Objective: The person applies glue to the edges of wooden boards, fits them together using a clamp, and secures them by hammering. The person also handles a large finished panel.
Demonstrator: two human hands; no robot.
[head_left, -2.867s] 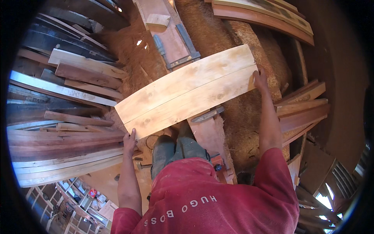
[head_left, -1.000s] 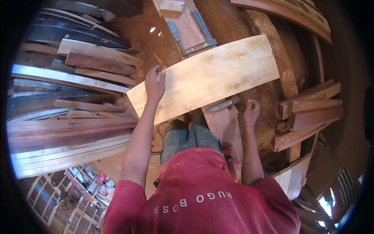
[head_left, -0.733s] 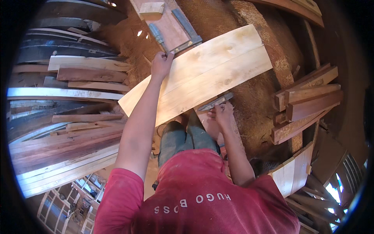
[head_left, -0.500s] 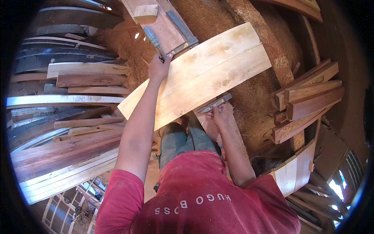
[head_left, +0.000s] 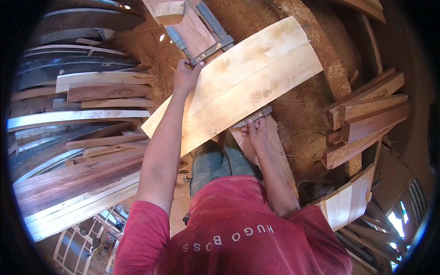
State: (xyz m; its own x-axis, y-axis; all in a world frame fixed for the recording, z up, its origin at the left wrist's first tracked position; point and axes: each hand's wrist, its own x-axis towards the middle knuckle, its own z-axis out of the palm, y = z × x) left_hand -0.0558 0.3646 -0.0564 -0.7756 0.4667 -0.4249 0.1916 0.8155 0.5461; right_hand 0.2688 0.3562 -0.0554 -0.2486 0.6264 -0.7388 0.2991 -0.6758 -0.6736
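Note:
A pale wooden panel (head_left: 238, 85) of edge-joined boards lies slanted in front of me. At its far edge is a metal clamp (head_left: 211, 51) with a blue handle (head_left: 176, 37). My left hand (head_left: 184, 79) is closed at the left end of this clamp, its thumb by the panel's edge. Along the near edge, partly under the panel, lies a metal clamp bar (head_left: 253, 117). My right hand (head_left: 258, 132) pinches this bar from the near side. Whether the two metal parts belong to one clamp is hidden by the panel.
A small wood block (head_left: 169, 9) sits on the reddish beam (head_left: 195, 34) beyond the panel. Stacked boards (head_left: 91, 183) fill the left side. Cut timber pieces (head_left: 371, 114) are piled at right, and sawdust (head_left: 302, 110) covers the ground.
The near clamp bar has moved closer to the panel and slipped further under its edge, with my right hand on it. The panel's right end has shifted slightly away and to the right.

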